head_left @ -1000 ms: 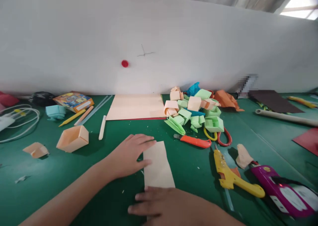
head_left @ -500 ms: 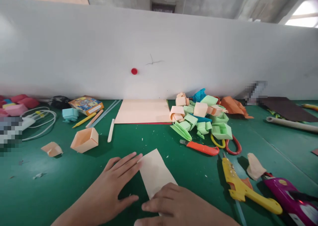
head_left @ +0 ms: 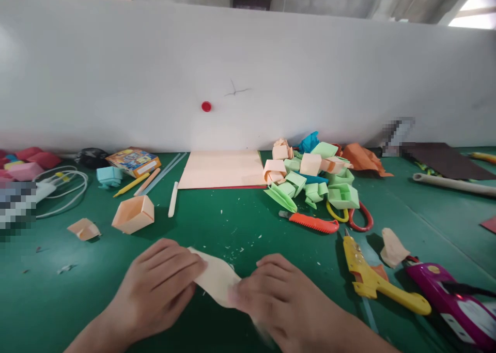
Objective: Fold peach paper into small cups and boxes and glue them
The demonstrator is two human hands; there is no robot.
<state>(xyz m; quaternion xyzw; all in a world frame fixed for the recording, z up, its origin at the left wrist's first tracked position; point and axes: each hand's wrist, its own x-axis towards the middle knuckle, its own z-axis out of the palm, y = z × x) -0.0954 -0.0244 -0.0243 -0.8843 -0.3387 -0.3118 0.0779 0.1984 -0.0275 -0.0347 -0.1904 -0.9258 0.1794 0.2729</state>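
A cream piece of paper (head_left: 217, 279) is held between my two hands, raised a little over the green table and bent into a curve. My left hand (head_left: 160, 280) pinches its left end between thumb and fingers. On its right end, my right hand (head_left: 277, 296) is closed, partly smeared by motion, and covers that part of the paper. An open peach paper box (head_left: 134, 216) stands beyond my left hand, with a small creased peach paper piece (head_left: 84, 229) beside it. Beyond my right hand lies an orange utility knife (head_left: 313, 222).
A heap of folded green and peach paper pieces (head_left: 310, 174) lies at the back right near scissors (head_left: 361, 217). A yellow glue gun (head_left: 370, 278) and a purple power strip (head_left: 451, 304) are at right. Peach sheets (head_left: 222, 169) lie against the white partition (head_left: 155, 79).
The paper was flat on the table under my hands. Now both hands grip its ends, it is lifted and bent, and my right hand has moved slightly right.
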